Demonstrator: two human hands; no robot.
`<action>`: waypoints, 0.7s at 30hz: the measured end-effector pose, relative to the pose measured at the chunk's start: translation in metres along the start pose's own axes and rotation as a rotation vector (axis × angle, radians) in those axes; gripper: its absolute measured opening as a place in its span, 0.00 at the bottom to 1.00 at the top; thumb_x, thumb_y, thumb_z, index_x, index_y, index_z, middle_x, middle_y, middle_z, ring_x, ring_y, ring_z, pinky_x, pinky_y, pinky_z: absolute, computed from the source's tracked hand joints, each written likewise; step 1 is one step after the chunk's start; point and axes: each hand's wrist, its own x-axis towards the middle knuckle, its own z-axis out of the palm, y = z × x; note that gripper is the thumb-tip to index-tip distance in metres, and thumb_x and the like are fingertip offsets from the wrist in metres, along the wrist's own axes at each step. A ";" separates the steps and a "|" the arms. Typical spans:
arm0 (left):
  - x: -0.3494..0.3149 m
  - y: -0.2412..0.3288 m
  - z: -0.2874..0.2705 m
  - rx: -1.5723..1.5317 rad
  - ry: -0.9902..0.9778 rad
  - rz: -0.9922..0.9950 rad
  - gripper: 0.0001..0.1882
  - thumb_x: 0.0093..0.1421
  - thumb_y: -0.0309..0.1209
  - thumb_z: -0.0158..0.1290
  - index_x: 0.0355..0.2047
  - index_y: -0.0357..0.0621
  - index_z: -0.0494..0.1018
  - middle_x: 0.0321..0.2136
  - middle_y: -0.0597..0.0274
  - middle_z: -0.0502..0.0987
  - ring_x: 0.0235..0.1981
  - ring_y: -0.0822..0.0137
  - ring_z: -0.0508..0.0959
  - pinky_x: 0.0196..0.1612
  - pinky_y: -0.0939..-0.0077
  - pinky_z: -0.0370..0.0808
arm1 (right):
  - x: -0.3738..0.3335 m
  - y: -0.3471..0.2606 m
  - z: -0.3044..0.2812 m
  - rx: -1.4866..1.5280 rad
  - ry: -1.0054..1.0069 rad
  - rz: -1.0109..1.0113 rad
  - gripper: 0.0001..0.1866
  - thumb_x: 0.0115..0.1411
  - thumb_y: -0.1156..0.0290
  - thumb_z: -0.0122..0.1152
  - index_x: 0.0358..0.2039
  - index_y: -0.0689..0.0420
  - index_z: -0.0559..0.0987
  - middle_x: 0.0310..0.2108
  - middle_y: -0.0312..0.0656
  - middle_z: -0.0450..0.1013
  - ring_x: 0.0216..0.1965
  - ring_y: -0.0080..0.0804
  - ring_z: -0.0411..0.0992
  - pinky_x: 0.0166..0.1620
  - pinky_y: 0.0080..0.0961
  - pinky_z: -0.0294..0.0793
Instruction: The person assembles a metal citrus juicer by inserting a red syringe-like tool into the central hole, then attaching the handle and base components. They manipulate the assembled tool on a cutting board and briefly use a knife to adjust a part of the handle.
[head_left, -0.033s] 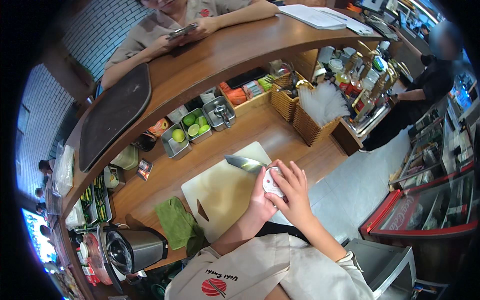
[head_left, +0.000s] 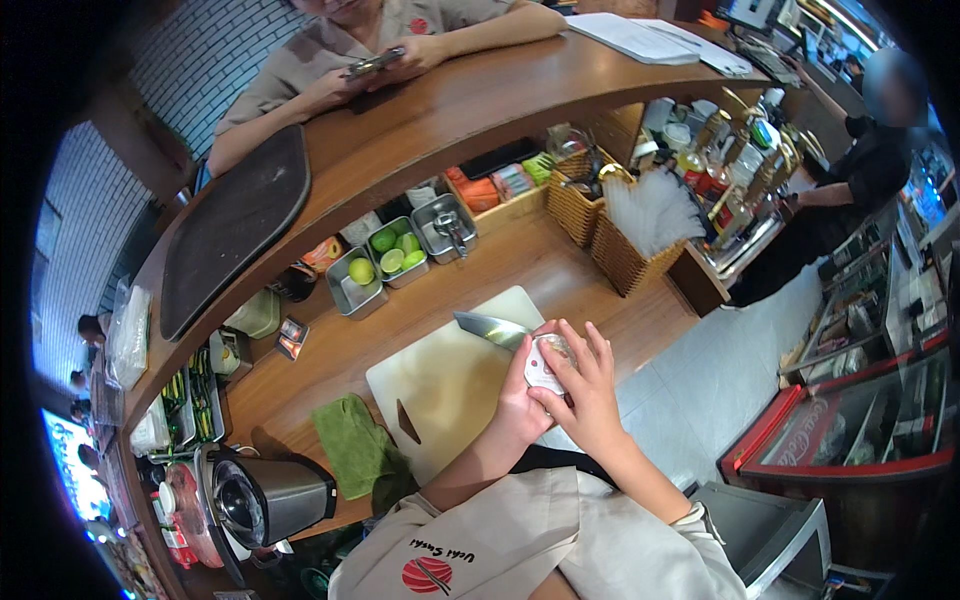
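My left hand and my right hand meet over the right edge of a white cutting board. Between them they hold a pale round object with reddish marks. My left hand cups it from below and the fingers of my right hand spread over its top. A knife sticks out to the left from under the hands, its steel blade above the board. Its handle is hidden beneath my right hand.
A green cloth lies left of the board and a blender jug stands at the lower left. Steel tins of limes, wicker baskets and bottles line the counter's back. One person leans on the raised wooden bar; another stands at the far right.
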 end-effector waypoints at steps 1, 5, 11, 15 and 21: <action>-0.001 0.009 -0.005 0.011 -0.104 0.038 0.22 0.64 0.46 0.33 0.54 0.53 0.60 0.49 0.63 0.67 0.51 0.64 0.68 0.53 0.65 0.65 | 0.004 -0.004 0.006 -0.026 0.002 -0.023 0.28 0.48 0.55 0.61 0.49 0.55 0.71 0.55 0.42 0.61 0.57 0.48 0.54 0.57 0.58 0.46; 0.005 0.047 -0.024 -0.097 0.090 -0.038 0.17 0.64 0.42 0.37 0.50 0.52 0.64 0.43 0.59 0.71 0.48 0.64 0.70 0.50 0.65 0.68 | 0.028 -0.010 0.022 0.460 -0.047 -0.054 0.22 0.54 0.62 0.56 0.50 0.54 0.71 0.53 0.41 0.63 0.59 0.48 0.52 0.59 0.53 0.44; 0.008 0.078 -0.036 -0.133 0.133 -0.067 0.17 0.63 0.48 0.38 0.33 0.50 0.68 0.33 0.62 0.74 0.35 0.66 0.74 0.39 0.65 0.72 | 0.040 -0.009 0.020 0.466 -0.175 -0.105 0.21 0.52 0.70 0.59 0.49 0.54 0.72 0.51 0.40 0.67 0.59 0.43 0.56 0.62 0.48 0.43; 0.006 0.074 -0.031 -0.185 0.127 -0.124 0.15 0.62 0.48 0.41 0.33 0.51 0.64 0.32 0.61 0.71 0.37 0.65 0.72 0.41 0.63 0.70 | 0.041 -0.005 0.022 0.357 -0.087 -0.148 0.20 0.47 0.74 0.63 0.43 0.54 0.74 0.45 0.39 0.71 0.54 0.42 0.63 0.60 0.49 0.49; -0.003 0.075 -0.019 -0.146 0.159 -0.146 0.12 0.62 0.44 0.42 0.38 0.51 0.65 0.35 0.61 0.71 0.39 0.65 0.72 0.42 0.64 0.68 | 0.031 -0.007 0.025 0.094 -0.024 -0.213 0.23 0.43 0.74 0.61 0.44 0.53 0.74 0.44 0.36 0.72 0.52 0.41 0.64 0.59 0.48 0.53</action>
